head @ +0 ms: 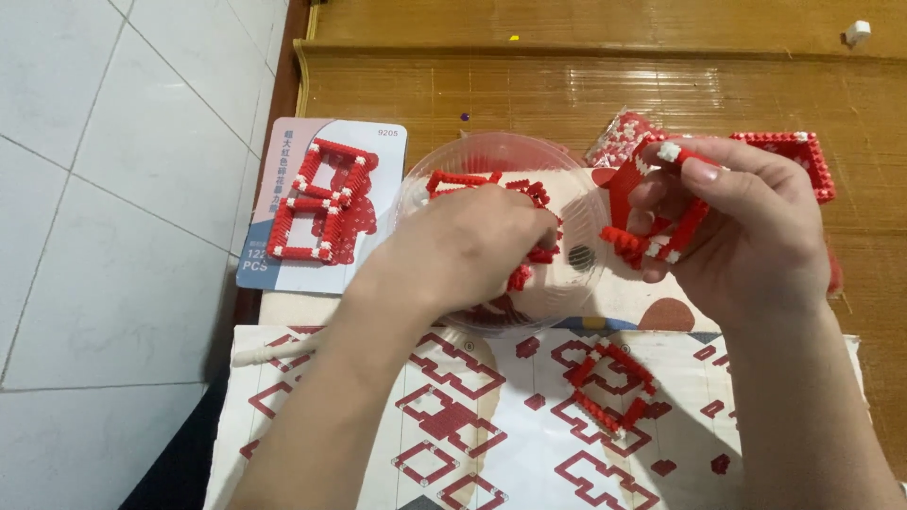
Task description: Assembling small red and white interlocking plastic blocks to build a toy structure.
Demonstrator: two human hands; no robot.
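A clear plastic bowl [576, 194] serves as the landmark. The left hand [472, 246] is curled inside it, fingers bent down among loose red bricks [529, 274]; whether anything is pinched cannot be told. Just right of the bowl's rim, a red-and-white brick frame [652, 236] is pinched by the right hand [746, 227], its long axis tilted up and rightward. Open instruction sheet [529, 453] lies below the bowl, beside a finished frame [609, 387].

A home, by the look of it — a woven bamboo mat [567, 94] lies beside white floor tiles [113, 189]. A printed building-brick instruction sheet [491, 425] is spread out — hobby work at floor level.
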